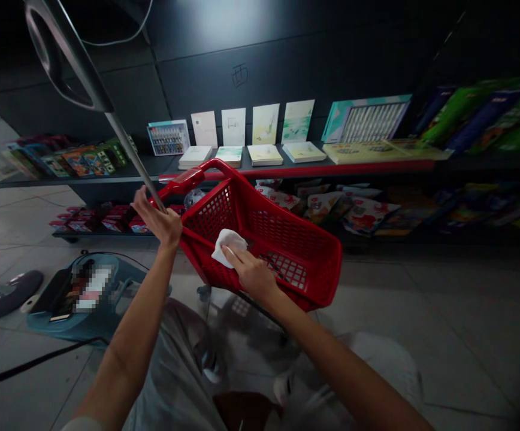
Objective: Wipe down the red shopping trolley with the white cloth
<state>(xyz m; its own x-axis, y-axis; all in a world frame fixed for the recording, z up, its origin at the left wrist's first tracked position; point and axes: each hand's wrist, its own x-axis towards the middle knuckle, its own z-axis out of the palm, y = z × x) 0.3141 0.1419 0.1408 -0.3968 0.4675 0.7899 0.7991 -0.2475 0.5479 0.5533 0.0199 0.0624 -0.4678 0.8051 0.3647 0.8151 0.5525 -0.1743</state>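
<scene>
A red plastic shopping basket (305,251) is tilted in front of me, its open side facing right. My left hand (159,218) grips the basket's near rim beside the metal pull handle (84,66), fingers closed round it. My right hand (248,269) presses a white cloth (227,244) against the inside of the basket, fingers closed on the cloth. Both forearms reach out over my knees.
A dark low shelf (287,170) runs along the wall with books, paint sets and boxes. Packaged goods lie on the lower shelf. A teal floor machine (84,299) with a black cable stands on the tiled floor at left, beside a dark shoe (11,293).
</scene>
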